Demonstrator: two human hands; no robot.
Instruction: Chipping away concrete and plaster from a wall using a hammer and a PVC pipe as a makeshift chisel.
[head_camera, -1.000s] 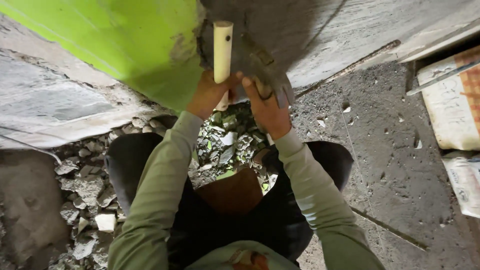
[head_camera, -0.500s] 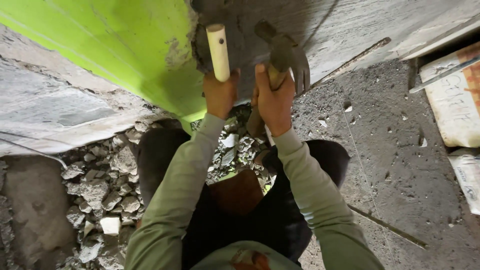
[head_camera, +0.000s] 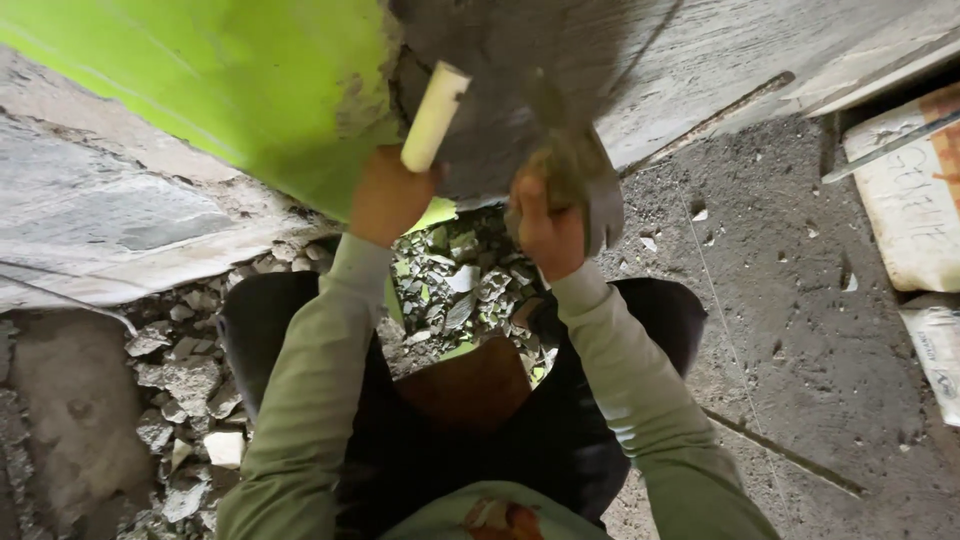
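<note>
Left hand (head_camera: 388, 195) is clenched around the lower end of a cream pipe (head_camera: 434, 118). The pipe rises up and to the right out of the fist, its free end lying against the grey wall (head_camera: 560, 60), just right of the edge where green paint (head_camera: 200, 70) ends. Most of the pipe shows above the grip; the held end is hidden inside the fingers.

Right hand (head_camera: 545, 228) is closed on the handle of a hammer (head_camera: 585, 180). The head sits directly above and right of the fist, blurred, close to the wall and right of the pipe. Whether it touches the wall cannot be told.

Both hands are near each other, below the chipped patch of wall. Rubble (head_camera: 465, 290) lies at the foot of the wall, below and between the hands, with more (head_camera: 185, 385) to the left. Cardboard (head_camera: 915, 195) lies on the floor well right of the wall's base
</note>
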